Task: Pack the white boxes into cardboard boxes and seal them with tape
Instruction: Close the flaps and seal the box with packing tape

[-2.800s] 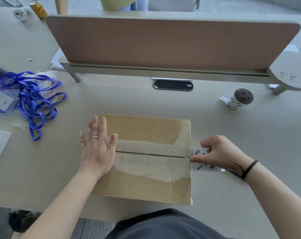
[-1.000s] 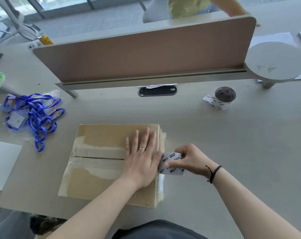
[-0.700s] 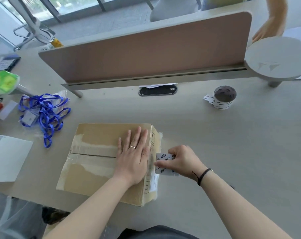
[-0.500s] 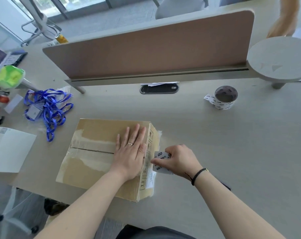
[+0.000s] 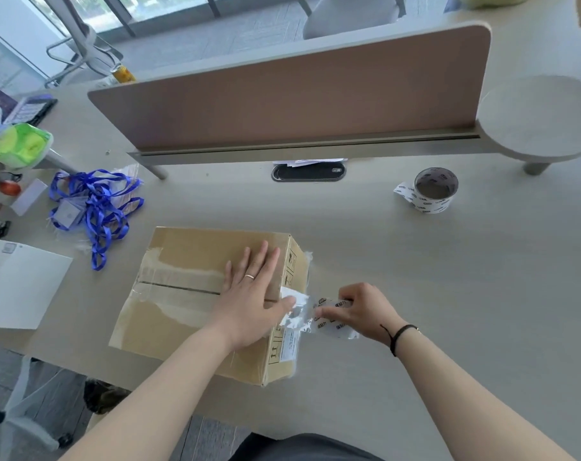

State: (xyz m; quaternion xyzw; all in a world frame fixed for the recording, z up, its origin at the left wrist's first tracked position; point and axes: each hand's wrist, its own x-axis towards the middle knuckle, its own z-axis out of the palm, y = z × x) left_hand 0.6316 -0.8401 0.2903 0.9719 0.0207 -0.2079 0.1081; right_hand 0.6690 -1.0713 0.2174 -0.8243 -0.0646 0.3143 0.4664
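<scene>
head cam | high, angled down-forward | close over desk (image 5: 415, 294) | edges seemingly distorted

Far left of the hands, a tangle of blue lanyards (image 5: 94, 207) lies on the table (image 5: 449, 294), with a white sheet of paper (image 5: 19, 284) nearer the edge and a green tissue pack (image 5: 19, 146) farther back. Beyond the hands stands a brown desk divider (image 5: 299, 91), a black cable grommet (image 5: 308, 172) at its foot.

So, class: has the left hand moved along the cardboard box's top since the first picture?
Yes. The left hand has gone from the left end of the cardboard box to its right end, thumb now at the right edge.
</scene>
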